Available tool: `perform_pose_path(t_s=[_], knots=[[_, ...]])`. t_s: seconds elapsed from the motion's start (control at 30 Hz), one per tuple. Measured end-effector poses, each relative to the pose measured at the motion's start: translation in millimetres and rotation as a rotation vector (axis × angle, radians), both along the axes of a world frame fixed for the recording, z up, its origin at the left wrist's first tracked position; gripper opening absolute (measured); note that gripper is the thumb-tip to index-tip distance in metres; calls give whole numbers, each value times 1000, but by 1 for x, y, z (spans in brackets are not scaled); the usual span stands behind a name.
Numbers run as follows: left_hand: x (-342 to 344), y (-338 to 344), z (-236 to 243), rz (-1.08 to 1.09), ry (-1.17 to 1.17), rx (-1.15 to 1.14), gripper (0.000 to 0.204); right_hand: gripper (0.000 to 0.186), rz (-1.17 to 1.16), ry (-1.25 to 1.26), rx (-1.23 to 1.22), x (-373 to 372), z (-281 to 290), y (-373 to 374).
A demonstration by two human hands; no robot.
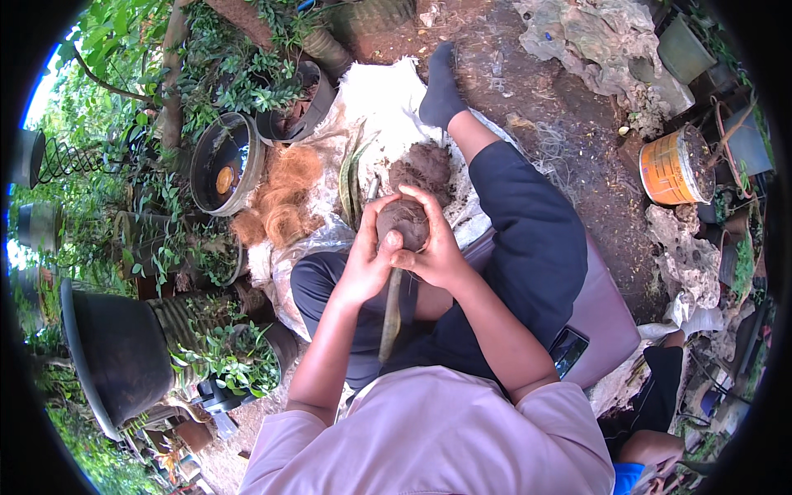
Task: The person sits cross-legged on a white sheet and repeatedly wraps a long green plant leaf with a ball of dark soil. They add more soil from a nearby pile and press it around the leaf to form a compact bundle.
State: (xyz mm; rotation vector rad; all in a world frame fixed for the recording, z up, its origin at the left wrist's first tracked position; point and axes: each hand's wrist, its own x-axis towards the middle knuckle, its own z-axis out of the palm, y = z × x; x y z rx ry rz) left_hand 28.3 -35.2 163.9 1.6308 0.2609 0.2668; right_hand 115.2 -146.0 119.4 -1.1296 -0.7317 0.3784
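Between both hands sits a round ball of dark brown wet soil [404, 221], held above my lap. My left hand [369, 254] wraps its left side and my right hand [441, 254] its right, the thumbs meeting at the near side. From under the thumbs a long, narrow green leaf [391, 318] points back toward me. Beyond the ball, a heap of the same soil [425, 169] lies on a white sack [375, 95]. Left of that heap rest several long striped leaves [351, 181]. Clumps of brown fibre [289, 194] lie farther left.
Black pots [227, 169] and leafy plants line the left side. An orange-labelled bucket [675, 167] and a large pale rock [598, 49] stand to the right. A phone [568, 351] lies beside my right thigh. Another person's arm [652, 450] shows at lower right.
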Motion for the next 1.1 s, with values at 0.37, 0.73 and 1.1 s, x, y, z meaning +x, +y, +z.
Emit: perform_pose_path(t_s=[0.37, 0.73, 1.1], knots=[[-2, -20, -19, 128, -71, -94, 67, 47, -17, 23, 16, -4, 12, -9], [0, -18, -28, 85, -68, 252, 78, 35, -171, -22, 3, 0, 3, -8], [-4, -4, 10, 36, -52, -267, 77, 70, 204, 182, 61, -3, 18, -11]])
